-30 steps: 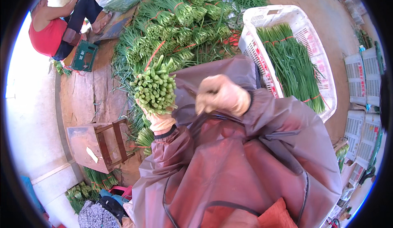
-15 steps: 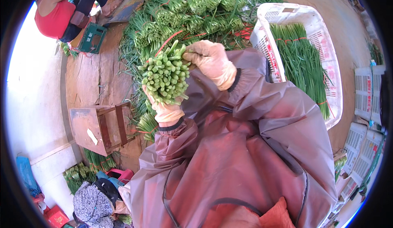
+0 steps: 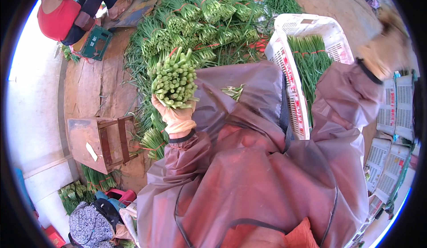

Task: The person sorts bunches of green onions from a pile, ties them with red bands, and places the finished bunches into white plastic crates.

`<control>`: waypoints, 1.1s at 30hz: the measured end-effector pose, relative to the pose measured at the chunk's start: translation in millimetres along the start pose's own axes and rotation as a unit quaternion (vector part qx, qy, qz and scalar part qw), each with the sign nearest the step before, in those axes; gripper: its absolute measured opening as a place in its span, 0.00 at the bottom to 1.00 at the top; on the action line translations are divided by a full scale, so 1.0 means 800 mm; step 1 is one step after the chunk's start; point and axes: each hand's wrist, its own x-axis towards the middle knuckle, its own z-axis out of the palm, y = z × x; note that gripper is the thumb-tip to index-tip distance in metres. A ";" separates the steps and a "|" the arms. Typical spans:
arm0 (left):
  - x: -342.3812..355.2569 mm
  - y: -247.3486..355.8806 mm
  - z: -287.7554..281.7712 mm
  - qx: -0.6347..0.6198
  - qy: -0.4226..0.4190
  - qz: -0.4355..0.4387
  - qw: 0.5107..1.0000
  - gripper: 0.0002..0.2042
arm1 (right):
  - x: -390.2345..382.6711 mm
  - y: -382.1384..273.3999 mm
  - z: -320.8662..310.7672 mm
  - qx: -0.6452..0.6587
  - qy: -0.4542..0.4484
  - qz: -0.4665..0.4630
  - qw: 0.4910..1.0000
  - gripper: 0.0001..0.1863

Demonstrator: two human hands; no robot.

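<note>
In front of my lap my left hand [image 3: 177, 118], in a pale glove, is wrapped round a bundle of green stalks [image 3: 174, 84]. The blunt, pale stalk ends point up at me. My gloved right hand [image 3: 384, 47] is swung far out to the right, past the white crate, and motion smears its fingers. A few short stalk scraps [image 3: 233, 92] lie on the brownish plastic apron [image 3: 249, 79] over my lap.
Ahead lies a big heap of tied green bundles [image 3: 195, 14]. A white plastic crate [image 3: 291, 96] at my right holds long green bundles. A wooden stool [image 3: 91, 143] stands at left. Beyond it, a person in red [image 3: 58, 18] sits by a green crate [image 3: 95, 42].
My right hand has left the bundle and swung far to the right. The left hand keeps hold of the stalks. Scraps now show on the apron.
</note>
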 end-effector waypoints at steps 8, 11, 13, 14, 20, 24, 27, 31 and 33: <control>-0.016 0.001 0.031 0.104 0.105 0.006 0.989 0.32 | -0.168 -0.223 -0.002 0.462 -0.718 -0.044 0.519 0.25; -0.019 0.000 0.009 -0.025 0.047 -0.031 0.998 0.32 | -0.188 -0.280 -0.039 0.460 -0.660 -0.080 0.588 0.24; -0.019 -0.004 0.014 0.018 0.096 0.001 0.995 0.32 | -0.205 -0.295 -0.035 0.488 -0.598 -0.067 0.632 0.24; -0.019 -0.004 0.016 0.030 0.109 0.011 0.993 0.32 | -0.208 -0.294 -0.033 0.489 -0.597 -0.069 0.633 0.24; -0.015 -0.005 0.017 0.046 0.132 0.028 0.990 0.32 | -0.210 -0.298 -0.035 0.442 -0.600 -0.103 0.659 0.15; -0.012 -0.007 0.015 0.047 0.133 0.031 0.989 0.31 | -0.207 -0.297 -0.045 0.450 -0.582 -0.111 0.668 0.09; -0.004 -0.005 0.006 0.169 0.104 0.061 0.978 0.31 | -0.173 -0.269 -0.053 0.459 -0.557 -0.152 0.675 0.08; -0.004 0.011 0.015 -0.006 0.177 0.016 0.984 0.31 | -0.112 -0.164 -0.029 0.502 -0.349 -0.177 0.771 0.09; -0.004 0.005 0.013 0.016 0.175 0.032 0.984 0.31 | -0.071 -0.111 -0.002 0.497 -0.292 -0.039 0.816 0.12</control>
